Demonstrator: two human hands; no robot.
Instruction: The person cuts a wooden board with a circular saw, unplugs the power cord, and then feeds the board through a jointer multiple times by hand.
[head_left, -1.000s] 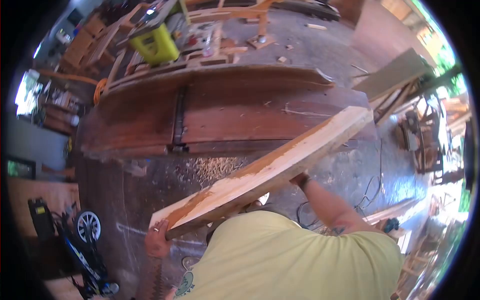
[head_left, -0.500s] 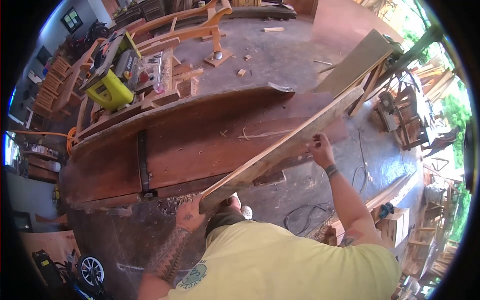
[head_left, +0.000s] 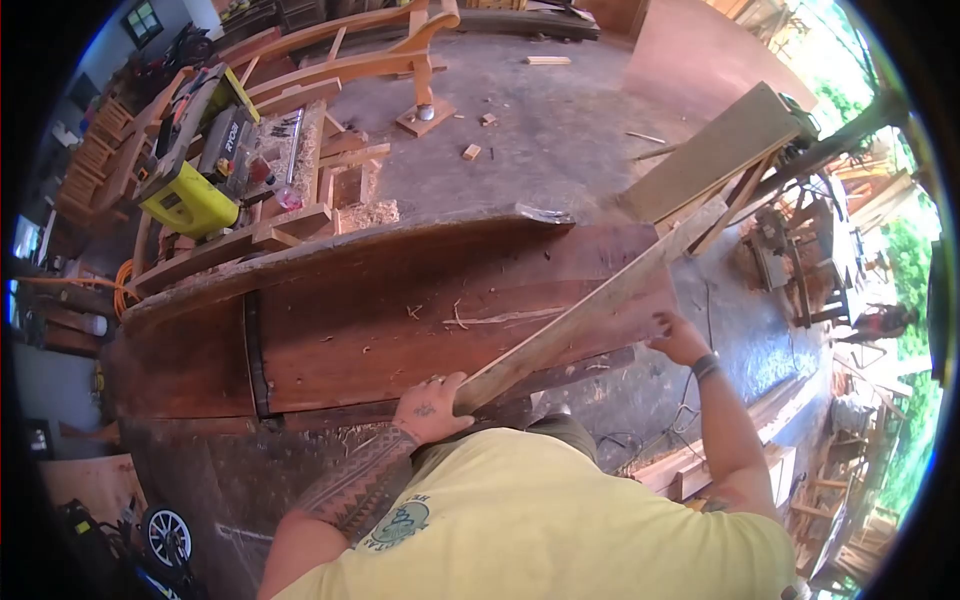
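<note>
A long, narrow wooden board (head_left: 590,302) slants from my waist up to the right, over a wide reddish-brown slab (head_left: 400,335). Its near end is gripped by my left hand (head_left: 432,408), with the fingers over the top edge. Beside the board's lower right side is my right hand (head_left: 680,338), its fingers apart and curved, with a small gap to the board. A dark strap (head_left: 256,355) crosses the left part of the slab, and pale shavings (head_left: 500,318) lie on its surface.
A green table saw (head_left: 195,195) stands at the upper left beside a curved wooden frame (head_left: 340,70). A wide panel (head_left: 710,155) leans at the upper right. Cables and stacked timber (head_left: 690,470) lie on the floor to the right. A spoked wheel (head_left: 167,536) is at the lower left.
The view has shifted. My left hand and the board's near end have moved up and right, closer over the slab. My right hand is lower and slightly farther right.
</note>
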